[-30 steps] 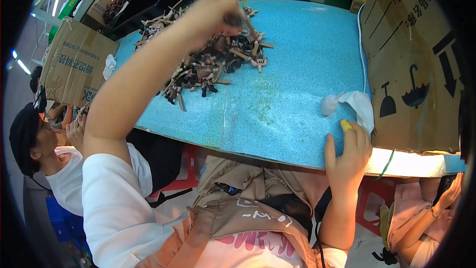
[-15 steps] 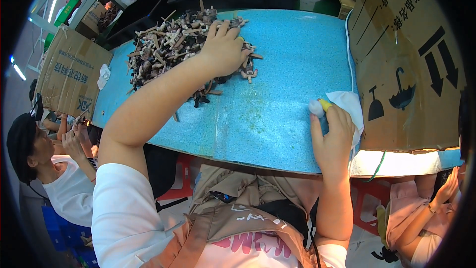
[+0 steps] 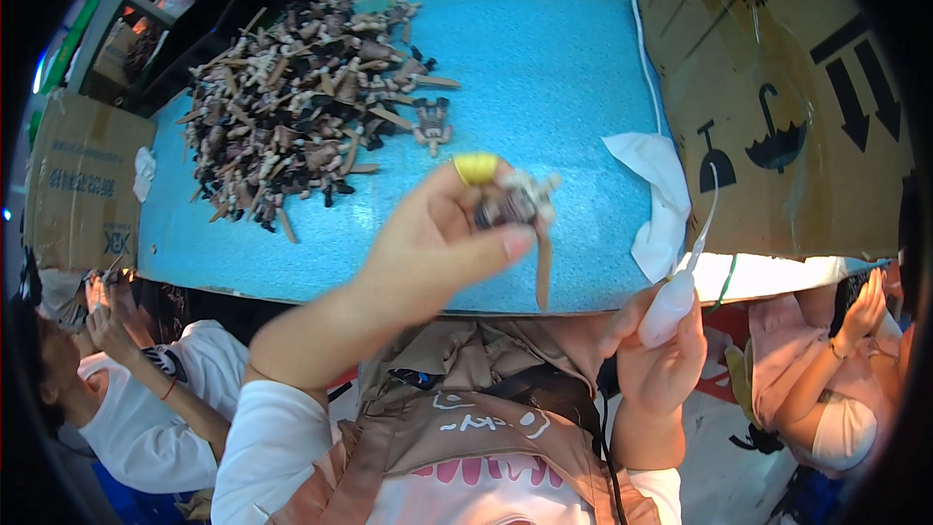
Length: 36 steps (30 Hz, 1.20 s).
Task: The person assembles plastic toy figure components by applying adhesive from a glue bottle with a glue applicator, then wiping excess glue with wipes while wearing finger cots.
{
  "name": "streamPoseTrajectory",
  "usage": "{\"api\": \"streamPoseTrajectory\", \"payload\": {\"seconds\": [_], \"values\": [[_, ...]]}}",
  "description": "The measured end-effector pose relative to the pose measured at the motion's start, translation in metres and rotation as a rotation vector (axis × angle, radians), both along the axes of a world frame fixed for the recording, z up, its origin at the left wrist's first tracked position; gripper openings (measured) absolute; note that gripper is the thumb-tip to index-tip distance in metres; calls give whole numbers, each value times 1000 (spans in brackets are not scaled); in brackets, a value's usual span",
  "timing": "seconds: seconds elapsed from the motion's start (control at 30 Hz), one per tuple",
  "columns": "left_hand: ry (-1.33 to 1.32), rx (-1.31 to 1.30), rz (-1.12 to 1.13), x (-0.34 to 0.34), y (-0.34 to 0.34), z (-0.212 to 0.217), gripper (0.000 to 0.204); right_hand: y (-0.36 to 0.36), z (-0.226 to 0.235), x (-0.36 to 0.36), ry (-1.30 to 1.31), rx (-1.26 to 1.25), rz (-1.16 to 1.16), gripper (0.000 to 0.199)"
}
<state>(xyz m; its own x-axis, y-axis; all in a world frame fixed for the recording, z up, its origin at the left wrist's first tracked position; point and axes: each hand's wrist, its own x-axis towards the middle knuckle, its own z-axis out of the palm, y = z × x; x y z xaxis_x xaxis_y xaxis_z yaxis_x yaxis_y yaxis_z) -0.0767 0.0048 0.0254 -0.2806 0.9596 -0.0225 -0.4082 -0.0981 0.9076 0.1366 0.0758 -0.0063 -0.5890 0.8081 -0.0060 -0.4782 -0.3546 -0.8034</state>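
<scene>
My left hand (image 3: 432,243) is raised in front of me and pinches a small brown and grey toy figure (image 3: 520,206) with a long brown stick hanging down from it; a yellow guard covers one fingertip. My right hand (image 3: 661,350) is low at the table's near edge, closed around a white pen-like tool (image 3: 671,303) with a thin white cable running up from it. A big pile of the same small figures (image 3: 292,117) lies on the blue table (image 3: 544,68) at the far left. One single figure (image 3: 431,124) lies apart from the pile.
A white cloth (image 3: 656,194) lies by the table's right edge. A large cardboard box (image 3: 787,87) stands on the right, another cardboard box (image 3: 78,185) at the left. One seated person (image 3: 146,408) is at lower left, another person (image 3: 836,379) at lower right.
My left hand left the pile and came back toward me with one figure in it. My right hand dropped from the white cloth to the table's near edge, now holding the white tool.
</scene>
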Motion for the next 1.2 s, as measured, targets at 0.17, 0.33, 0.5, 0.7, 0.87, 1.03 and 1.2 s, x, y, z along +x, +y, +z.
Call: {"api": "streamPoseTrajectory", "payload": {"seconds": [0.17,0.33,0.5,0.7,0.87,1.03,1.2], "values": [[-330,-86,-175,46,-10,-16,42,-25,-2,24,-108,46,-131,43],[-363,-42,-258,58,-6,-37,36,-31,-23,35,-272,686,-299,46],[-270,51,-165,67,-7,-38,31,-45,-28,44,-259,676,-385,40],[107,31,-170,56,-15,-44,31,-51,-24,26,-116,926,-510,27],[19,2,-162,55,-17,-42,32,-54,-26,22,-157,1012,-559,28],[60,13,-172,51,-16,-42,33,-55,-25,18,-193,1001,-625,28],[56,27,-176,52,-15,-42,32,-53,-25,19,-198,1002,-623,29]]}}
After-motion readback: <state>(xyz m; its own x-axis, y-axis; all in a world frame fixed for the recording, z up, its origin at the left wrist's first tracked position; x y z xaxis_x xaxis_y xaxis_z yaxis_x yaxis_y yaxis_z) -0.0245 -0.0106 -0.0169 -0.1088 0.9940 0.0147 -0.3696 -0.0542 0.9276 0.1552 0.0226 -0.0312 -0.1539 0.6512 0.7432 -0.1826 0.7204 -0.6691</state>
